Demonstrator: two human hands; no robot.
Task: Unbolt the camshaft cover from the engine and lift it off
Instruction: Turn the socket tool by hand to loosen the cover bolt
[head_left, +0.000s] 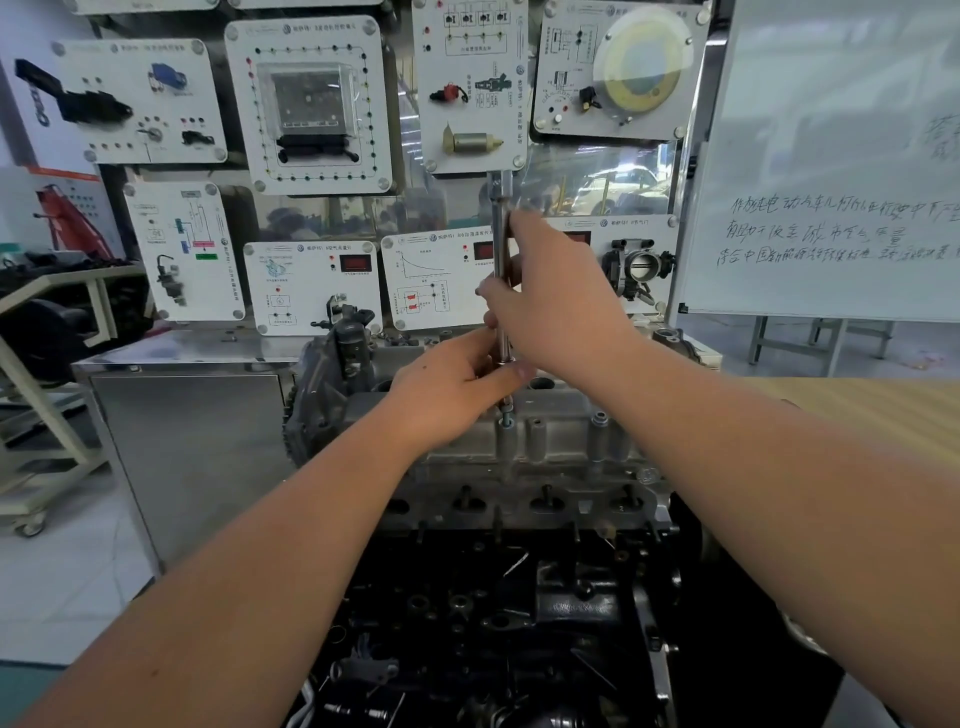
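Note:
The grey aluminium camshaft cover (566, 441) sits on top of the engine (519, 597) in the middle of the view. A long chrome socket extension (502, 208) stands upright over a bolt (506, 418) near the cover's front edge. My right hand (556, 296) grips the upper shaft of the extension. My left hand (457, 384) pinches its lower end just above the bolt, which sticks up a little from its boss. The socket tip is hidden behind my left fingers.
A display board of white training panels (311, 104) stands right behind the engine. A steel cabinet (187, 441) is at the left, a whiteboard (831, 156) at the right, a wooden table top (857, 405) beside it. Dark engine parts (467, 623) crowd the block below.

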